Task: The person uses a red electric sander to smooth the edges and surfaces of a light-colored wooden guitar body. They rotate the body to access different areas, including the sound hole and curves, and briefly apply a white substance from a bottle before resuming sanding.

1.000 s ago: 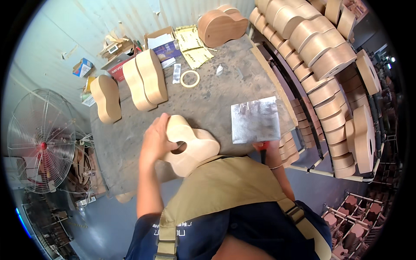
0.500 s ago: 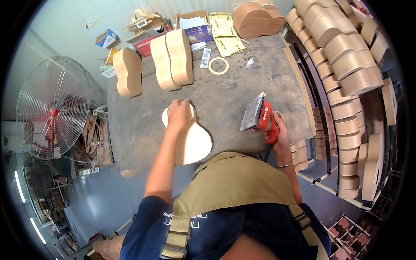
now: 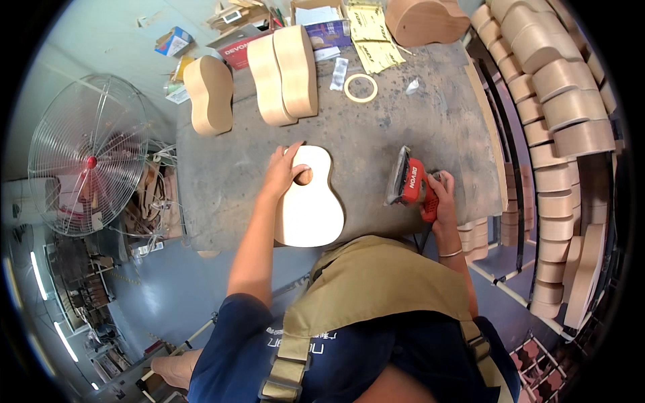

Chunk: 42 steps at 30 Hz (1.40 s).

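The left hand (image 3: 283,173)'s grip is closed around the upper left edge of one pale guitar body (image 3: 312,208), thumb at its single sound hole; the body lies flat near the front edge of the table (image 3: 376,127). The right hand (image 3: 441,196)'s grip is clamped on one red sander (image 3: 415,185), pad facing left. Bare tabletop separates sander from guitar body, and there is open room behind both. Farther back are three upright pale bodies (image 3: 297,74), two paired and one apart, and one tape ring (image 3: 361,100). Right of the table's edge, many bodies fill a rack.
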Tool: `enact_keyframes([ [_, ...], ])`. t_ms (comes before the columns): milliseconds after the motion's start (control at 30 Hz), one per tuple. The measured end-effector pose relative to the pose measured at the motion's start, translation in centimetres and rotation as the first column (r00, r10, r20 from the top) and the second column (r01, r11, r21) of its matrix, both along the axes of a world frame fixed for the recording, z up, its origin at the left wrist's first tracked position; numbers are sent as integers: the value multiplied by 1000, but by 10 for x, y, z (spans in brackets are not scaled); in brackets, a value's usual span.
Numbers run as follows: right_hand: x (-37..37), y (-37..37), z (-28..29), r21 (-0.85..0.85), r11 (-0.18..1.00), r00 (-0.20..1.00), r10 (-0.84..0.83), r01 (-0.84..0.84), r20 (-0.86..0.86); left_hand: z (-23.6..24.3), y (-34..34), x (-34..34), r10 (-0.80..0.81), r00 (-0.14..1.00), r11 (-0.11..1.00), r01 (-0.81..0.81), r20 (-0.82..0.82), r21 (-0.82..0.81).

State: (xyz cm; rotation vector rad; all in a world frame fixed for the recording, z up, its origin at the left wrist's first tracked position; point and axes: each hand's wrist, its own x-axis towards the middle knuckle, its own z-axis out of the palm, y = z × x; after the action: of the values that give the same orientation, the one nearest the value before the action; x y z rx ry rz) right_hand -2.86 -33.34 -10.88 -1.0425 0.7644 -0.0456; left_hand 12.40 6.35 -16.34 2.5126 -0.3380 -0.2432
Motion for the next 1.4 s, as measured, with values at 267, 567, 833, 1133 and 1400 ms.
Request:
enact_keyframes([
  [267, -26, 16, 7, 33, 976, 975, -218, 217, 42, -7, -54, 10, -224, 974, 974, 223, 16, 36],
  [567, -170, 56, -4, -25, 688, 689, -725, 725, 26, -21, -177, -24, -733, 660, 679, 726, 165, 109],
  [833, -253, 101, -26, -183, 442, 444, -895, 878, -29, -8, -218, -73, -893, 392, 433, 884, 222, 177],
  [1133, -214, 90, -42, -205, 407, 406, -912, 890, -49, 1, -242, -61, -989, 128, 133, 990, 75, 55],
  [1400, -193, 76, -36, -282, 507, 513, -857, 815, -60, -11, -244, -55, -974, 221, 217, 974, 55, -72],
])
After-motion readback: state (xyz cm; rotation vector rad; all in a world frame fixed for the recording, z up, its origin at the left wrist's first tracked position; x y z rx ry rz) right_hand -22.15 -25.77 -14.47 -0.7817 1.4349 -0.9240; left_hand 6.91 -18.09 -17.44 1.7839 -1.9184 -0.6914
